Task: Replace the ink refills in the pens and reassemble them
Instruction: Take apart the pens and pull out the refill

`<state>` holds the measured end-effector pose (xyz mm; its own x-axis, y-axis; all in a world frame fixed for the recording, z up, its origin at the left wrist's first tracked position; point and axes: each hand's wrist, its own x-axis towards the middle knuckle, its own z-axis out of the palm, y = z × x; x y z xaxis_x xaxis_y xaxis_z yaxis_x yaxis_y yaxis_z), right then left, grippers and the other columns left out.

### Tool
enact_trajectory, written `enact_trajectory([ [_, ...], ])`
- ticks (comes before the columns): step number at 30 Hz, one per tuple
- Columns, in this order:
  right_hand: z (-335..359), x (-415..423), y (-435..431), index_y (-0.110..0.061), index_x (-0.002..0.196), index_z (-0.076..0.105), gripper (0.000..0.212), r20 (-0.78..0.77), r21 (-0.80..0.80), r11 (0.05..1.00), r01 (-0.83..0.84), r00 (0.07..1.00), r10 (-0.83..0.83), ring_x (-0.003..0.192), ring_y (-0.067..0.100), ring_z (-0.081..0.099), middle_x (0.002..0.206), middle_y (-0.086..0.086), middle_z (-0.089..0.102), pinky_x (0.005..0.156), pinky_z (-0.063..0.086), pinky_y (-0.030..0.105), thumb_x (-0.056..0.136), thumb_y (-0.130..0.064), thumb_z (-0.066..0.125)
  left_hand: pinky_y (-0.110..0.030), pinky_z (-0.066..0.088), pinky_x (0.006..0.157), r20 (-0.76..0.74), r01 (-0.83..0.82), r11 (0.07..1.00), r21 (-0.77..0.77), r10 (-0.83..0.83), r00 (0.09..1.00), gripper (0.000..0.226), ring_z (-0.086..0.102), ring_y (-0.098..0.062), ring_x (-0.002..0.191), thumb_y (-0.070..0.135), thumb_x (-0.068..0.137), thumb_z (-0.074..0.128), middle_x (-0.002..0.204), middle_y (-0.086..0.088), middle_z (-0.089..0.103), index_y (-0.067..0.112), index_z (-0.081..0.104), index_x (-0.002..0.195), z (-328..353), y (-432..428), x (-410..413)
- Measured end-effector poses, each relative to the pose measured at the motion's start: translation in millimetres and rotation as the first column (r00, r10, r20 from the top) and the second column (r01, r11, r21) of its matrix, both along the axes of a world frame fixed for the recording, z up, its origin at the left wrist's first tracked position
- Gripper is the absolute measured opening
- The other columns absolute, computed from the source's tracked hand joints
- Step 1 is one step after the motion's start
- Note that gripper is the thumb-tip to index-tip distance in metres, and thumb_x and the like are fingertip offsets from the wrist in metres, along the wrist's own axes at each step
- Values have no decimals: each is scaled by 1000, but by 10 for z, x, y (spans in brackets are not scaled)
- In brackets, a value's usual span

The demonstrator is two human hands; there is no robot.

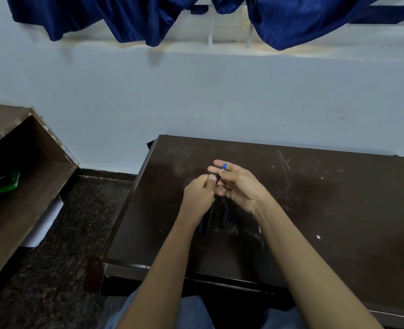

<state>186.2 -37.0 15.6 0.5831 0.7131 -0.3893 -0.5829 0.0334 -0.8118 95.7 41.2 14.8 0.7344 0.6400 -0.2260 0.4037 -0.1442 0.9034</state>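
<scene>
Against a pale blue wall (220, 96) and beneath a deep blue curtain (125, 17), a scratched dark brown wooden table (326, 205) was used as the workbench. A slim dark pen with a blue end (221, 172) was held just above the middle of the table, between both hands. It was pinched low down by the curled fingers and thumb of the left hand (199, 194). Its blue end was taken between the thumb and loosely spread fingers of the right hand (240, 186), though the exact contact there could not be made out. Loose dark pen barrels (208, 218) lay on the table beneath the hands. The pen was judged light, stiff and smooth, likely to slip or roll, with a thin refill that could bend. A firm pinch on the barrel near each joint, never on the refill, was thought best.
</scene>
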Motion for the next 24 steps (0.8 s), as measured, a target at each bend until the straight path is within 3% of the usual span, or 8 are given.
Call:
enact_trajectory([
  [2, -7, -30, -6, -3, 113, 61, 21, 28, -52, 999, 5, 1000, -3, 50, 11, 55, 80, 6, 65, 53, 50, 22, 92, -3, 57, -17, 39, 58, 20, 7, 1000, -15, -6, 1000, 27, 52, -2, 58, 25, 98, 40, 73, 5, 67, 14, 63, 89, 2, -13, -29],
  [4, -9, -27, -14, -3, 107, 63, 17, 32, -72, 996, 46, 999, -44, 50, 9, 59, 74, 4, 63, 54, 51, 19, 90, -3, 60, -16, 39, 58, 30, 14, 1000, -13, -14, 999, 25, 52, 1, 57, 25, 98, 41, 73, 6, 67, 17, 62, 88, 20, -47, -42],
  [8, 0, 2, -32, -7, 108, 61, 24, -61, -21, 996, 88, 994, -89, 78, 13, 66, 94, 5, 68, 63, 55, 22, 93, 7, 48, -20, 41, 62, 20, -13, 1000, -11, 13, 1000, 23, 53, -1, 59, 28, 98, 43, 72, 6, 67, 22, 59, 81, 36, -24, -25],
  [11, -14, 30, -55, -7, 116, 58, 33, -113, 31, 997, 72, 991, -68, 89, 17, 65, 106, 6, 69, 65, 54, 26, 94, 11, 40, -23, 42, 64, 0, 11, 1000, -15, -11, 1000, 25, 53, -4, 62, 32, 98, 43, 74, 5, 68, 19, 60, 84, 26, -32, -4],
  [14, -28, 38, -82, -7, 116, 59, 29, -76, 29, 999, 30, 997, -27, 84, 15, 65, 107, 5, 69, 66, 52, 27, 95, 5, 43, -23, 42, 63, 5, 14, 1000, -19, -14, 1000, 25, 52, -4, 61, 31, 98, 43, 74, 4, 68, 20, 60, 83, 16, -38, -2],
  [19, -48, 15, -109, -9, 89, 65, 5, 1, -55, 998, -4, 1000, 4, 55, 10, 64, 77, 6, 65, 59, 55, 19, 90, -5, 62, -23, 44, 65, -8, 33, 999, -3, -33, 999, 21, 53, -5, 65, 28, 98, 44, 77, 3, 68, 22, 60, 85, 14, -43, -6],
  [22, -42, 23, -107, -10, 95, 63, 18, -73, -25, 998, 56, 996, -57, 61, 6, 68, 83, 2, 69, 59, 55, 18, 92, 5, 53, -23, 42, 61, 2, 25, 1000, -17, -25, 1000, 22, 50, -5, 60, 28, 98, 43, 71, 6, 64, 26, 57, 81, 19, -44, -3],
  [24, -46, 41, -105, -11, 101, 63, 26, -96, -6, 999, 45, 994, -45, 74, 9, 69, 92, 1, 72, 67, 55, 22, 94, 7, 46, -24, 42, 62, -1, 30, 999, -19, -30, 1000, 21, 50, -6, 62, 27, 98, 43, 72, 6, 63, 24, 59, 86, 17, -39, 0],
])
